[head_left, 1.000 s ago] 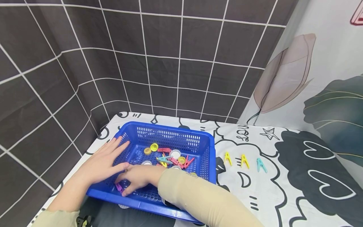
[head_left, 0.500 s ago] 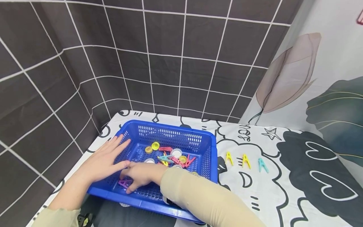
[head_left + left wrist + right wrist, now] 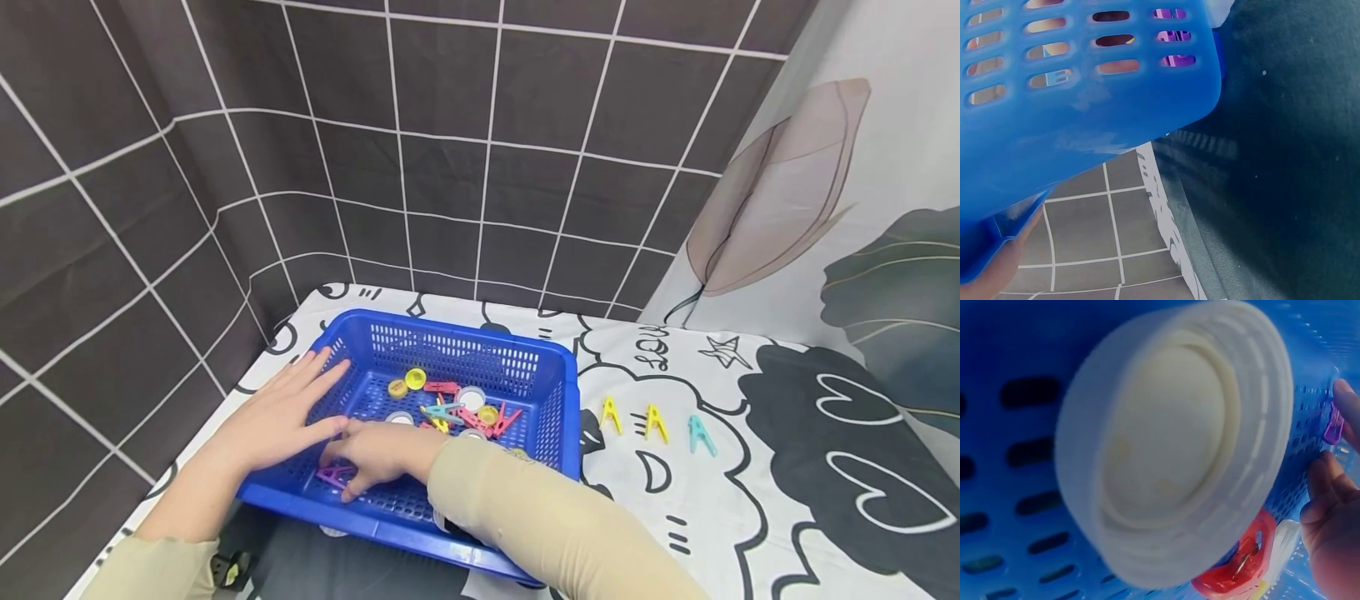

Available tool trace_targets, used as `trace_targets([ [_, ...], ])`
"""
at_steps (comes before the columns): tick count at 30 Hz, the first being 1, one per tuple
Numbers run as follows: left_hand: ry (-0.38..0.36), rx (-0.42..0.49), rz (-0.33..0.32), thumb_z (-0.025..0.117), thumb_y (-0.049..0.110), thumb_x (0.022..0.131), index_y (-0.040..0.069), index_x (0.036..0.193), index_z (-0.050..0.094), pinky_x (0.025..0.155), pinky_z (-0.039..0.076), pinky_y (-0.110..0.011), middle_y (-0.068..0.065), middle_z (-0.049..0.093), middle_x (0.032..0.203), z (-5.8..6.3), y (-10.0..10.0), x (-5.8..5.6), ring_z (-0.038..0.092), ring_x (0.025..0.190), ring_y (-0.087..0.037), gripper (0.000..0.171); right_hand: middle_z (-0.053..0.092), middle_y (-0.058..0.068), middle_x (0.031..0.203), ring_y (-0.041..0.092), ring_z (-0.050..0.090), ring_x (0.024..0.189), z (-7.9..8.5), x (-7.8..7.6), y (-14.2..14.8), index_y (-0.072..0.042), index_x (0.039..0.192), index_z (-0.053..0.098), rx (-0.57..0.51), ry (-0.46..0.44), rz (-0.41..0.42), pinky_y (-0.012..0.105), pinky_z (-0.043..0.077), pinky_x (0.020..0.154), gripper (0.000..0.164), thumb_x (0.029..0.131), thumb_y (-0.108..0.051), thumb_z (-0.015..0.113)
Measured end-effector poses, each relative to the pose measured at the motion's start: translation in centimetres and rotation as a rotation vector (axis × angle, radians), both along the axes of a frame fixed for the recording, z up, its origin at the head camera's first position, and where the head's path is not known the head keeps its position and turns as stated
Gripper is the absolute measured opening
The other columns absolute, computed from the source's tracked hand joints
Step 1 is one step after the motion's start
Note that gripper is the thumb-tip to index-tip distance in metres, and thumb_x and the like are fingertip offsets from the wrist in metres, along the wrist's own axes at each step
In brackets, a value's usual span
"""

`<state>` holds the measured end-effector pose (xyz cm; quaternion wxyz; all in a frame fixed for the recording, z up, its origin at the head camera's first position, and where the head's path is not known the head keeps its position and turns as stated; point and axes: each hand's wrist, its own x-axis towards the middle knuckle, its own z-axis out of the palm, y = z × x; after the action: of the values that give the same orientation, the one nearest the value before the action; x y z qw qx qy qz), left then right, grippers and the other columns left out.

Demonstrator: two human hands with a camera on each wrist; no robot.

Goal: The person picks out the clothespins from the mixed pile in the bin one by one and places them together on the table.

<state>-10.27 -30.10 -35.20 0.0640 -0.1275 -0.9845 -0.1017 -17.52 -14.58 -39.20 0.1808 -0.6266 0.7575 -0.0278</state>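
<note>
My left hand [image 3: 281,417] lies with fingers spread over the left rim of the blue basket [image 3: 461,329]. Inside the basket's near left corner, my right hand [image 3: 378,454] holds a purple clothespin [image 3: 332,475] between thumb and fingers. That clothespin [image 3: 1334,422] shows at the fingertips in the right wrist view, and through the basket's slots in the left wrist view. Pink clothespins [image 3: 507,421], a turquoise clothespin [image 3: 444,411], white caps [image 3: 471,400] and yellow caps [image 3: 416,379] lie on the basket floor. A white cap [image 3: 1172,431] fills much of the right wrist view.
Right of the basket, two yellow clothespins [image 3: 655,423] and one turquoise clothespin [image 3: 702,435] stand in a row on the patterned cloth [image 3: 652,517]. A dark grid-patterned curtain [image 3: 442,183] hangs behind. The right sleeve [image 3: 540,521] covers the basket's near right part.
The purple clothespin has turned and shifted slightly right under my right hand, showing more of its shape. My left hand stays on the rim, and the row of clothespins is unchanged.
</note>
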Motion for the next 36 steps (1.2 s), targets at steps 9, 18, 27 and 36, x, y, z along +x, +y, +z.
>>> trace_targets([
  [9, -0.001, 0.002, 0.002, 0.053, 0.048, 0.091, 0.005, 0.145, 0.034, 0.113, 0.009, -0.045, -0.024, 0.021, 0.151, 0.04, 0.0, -0.03, 0.016, 0.138, -0.042, 0.071, 0.045, -0.007, 0.141, 0.006, 0.033, 0.132, -0.05, 0.12, -0.13, -0.024, 0.136, 0.05, 0.018, 0.006, 0.022, 0.019, 0.023, 0.107, 0.058, 0.083, -0.04, 0.069],
  [18, -0.01, 0.009, 0.01, 0.053, 0.048, 0.091, 0.006, 0.145, 0.034, 0.112, 0.012, -0.049, -0.024, 0.021, 0.151, 0.08, 0.07, 0.02, 0.016, 0.138, -0.042, 0.071, 0.049, -0.007, 0.138, 0.004, 0.04, 0.128, -0.17, 0.0, -0.22, -0.019, 0.137, 0.049, 0.018, -0.037, 0.05, 0.015, 0.024, 0.105, 0.057, 0.086, -0.035, 0.068],
  [27, -0.009, 0.012, 0.013, 0.053, 0.048, 0.091, 0.006, 0.145, 0.034, 0.112, 0.012, -0.049, -0.025, 0.021, 0.15, 0.08, 0.13, 0.05, 0.016, 0.138, -0.042, 0.071, 0.05, -0.008, 0.136, 0.004, 0.043, 0.125, -0.17, 0.07, -0.19, -0.02, 0.137, 0.048, 0.037, -0.054, -0.023, 0.017, 0.027, 0.104, 0.061, 0.085, -0.043, 0.067],
  [36, 0.0, 0.0, 0.018, 0.054, 0.049, 0.09, 0.006, 0.145, 0.035, 0.114, 0.007, -0.043, -0.024, 0.021, 0.151, -0.34, -0.14, -0.06, 0.016, 0.138, -0.041, 0.072, 0.056, -0.009, 0.129, 0.004, 0.049, 0.119, 0.3, 0.21, -0.16, -0.02, 0.132, 0.053, 0.082, 0.025, 0.019, 0.015, 0.031, 0.101, 0.06, 0.079, -0.04, 0.073],
])
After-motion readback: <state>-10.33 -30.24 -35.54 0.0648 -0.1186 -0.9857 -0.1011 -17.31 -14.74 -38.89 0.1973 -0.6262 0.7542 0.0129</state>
